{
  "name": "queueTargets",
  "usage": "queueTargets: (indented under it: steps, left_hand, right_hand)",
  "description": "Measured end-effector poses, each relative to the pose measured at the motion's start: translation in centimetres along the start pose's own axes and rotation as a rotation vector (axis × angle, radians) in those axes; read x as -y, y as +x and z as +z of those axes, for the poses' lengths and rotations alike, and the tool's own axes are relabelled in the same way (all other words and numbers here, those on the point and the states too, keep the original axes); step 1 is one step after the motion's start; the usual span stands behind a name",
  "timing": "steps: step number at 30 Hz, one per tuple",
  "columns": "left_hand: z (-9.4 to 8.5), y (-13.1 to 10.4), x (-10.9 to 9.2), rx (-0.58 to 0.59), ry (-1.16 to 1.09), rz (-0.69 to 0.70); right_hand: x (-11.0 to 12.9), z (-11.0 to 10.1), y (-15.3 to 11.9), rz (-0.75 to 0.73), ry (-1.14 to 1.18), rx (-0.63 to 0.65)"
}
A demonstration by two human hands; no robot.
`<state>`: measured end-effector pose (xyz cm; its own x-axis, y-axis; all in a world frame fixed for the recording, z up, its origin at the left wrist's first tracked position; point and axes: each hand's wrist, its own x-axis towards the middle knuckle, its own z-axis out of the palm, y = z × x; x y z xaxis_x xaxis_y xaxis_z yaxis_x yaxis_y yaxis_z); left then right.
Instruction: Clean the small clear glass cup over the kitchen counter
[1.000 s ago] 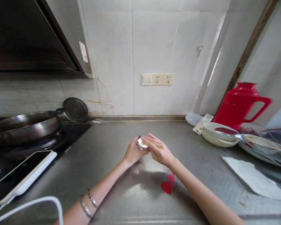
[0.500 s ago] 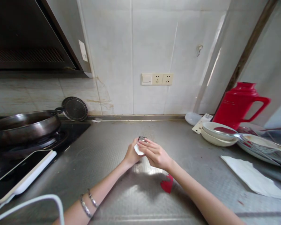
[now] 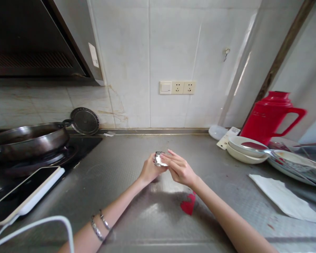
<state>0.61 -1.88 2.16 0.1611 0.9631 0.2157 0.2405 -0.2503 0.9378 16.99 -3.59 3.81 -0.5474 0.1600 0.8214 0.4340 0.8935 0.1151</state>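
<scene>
Both hands meet above the middle of the steel counter (image 3: 116, 182). My left hand (image 3: 149, 170) is wrapped round a small shiny metal object (image 3: 157, 158), whose kind I cannot make out. The fingers of my right hand (image 3: 180, 168) press a small white piece of paper or tissue (image 3: 162, 161) against that metal object. Part of both items is hidden by the fingers. A red paper cutout (image 3: 188, 205) lies on the counter below my right wrist.
At the left are a phone (image 3: 21, 196) with a white cable (image 3: 42, 223) and a pan (image 3: 28, 140) on the stove. At the right are stacked bowls (image 3: 246, 158), a red thermos (image 3: 267, 117), dishes and a white tissue (image 3: 284, 198).
My right hand has shifted slightly right, its fingers now straighter and lying over the metal object. More of the metal shows, and the white piece has moved up and right.
</scene>
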Motion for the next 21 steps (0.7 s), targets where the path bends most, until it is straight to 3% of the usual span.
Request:
queueTargets:
  steps: [4,9,12,18,21]
  left_hand:
    - [0.0,0.0,-0.3,0.019,-0.081,-0.013]
    - [0.3,-0.2,-0.8,0.010,-0.102,-0.022]
    - [0.2,-0.3,-0.8,0.002,-0.054,-0.022]
    - [0.4,-0.4,0.0,0.006,-0.037,0.075]
    - [0.4,-0.4,0.2,-0.017,-0.046,0.136]
  right_hand:
    - [-0.1,-0.2,-0.1,-0.052,0.007,-0.003]
    - [-1.2,0.0,-0.7,0.109,0.044,-0.083]
    - [-1.2,0.7,-0.8,0.270,0.119,-0.129]
    - [-0.2,1.7,-0.3,0.848,0.463,-0.200]
    - [0.1,1.8,0.2,0.930,0.767,-0.197]
